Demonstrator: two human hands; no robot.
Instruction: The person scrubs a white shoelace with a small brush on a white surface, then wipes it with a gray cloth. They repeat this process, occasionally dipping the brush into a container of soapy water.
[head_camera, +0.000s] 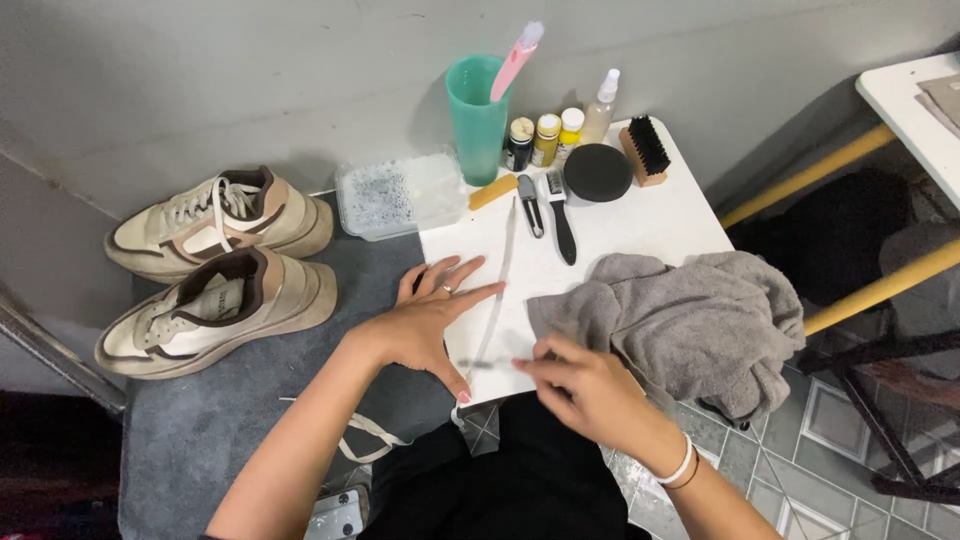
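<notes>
Single head-worn camera is looking steeply down from above the person's lap, facing forward toward the grey wall (200, 80), sitting close over the small white table (680, 215). No second view is sharing the scene.

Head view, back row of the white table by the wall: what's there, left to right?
Clear plastic tub → teal cup → dark jar → yellow jar → white-capped jar → spray bottle → wooden brush.
</notes>
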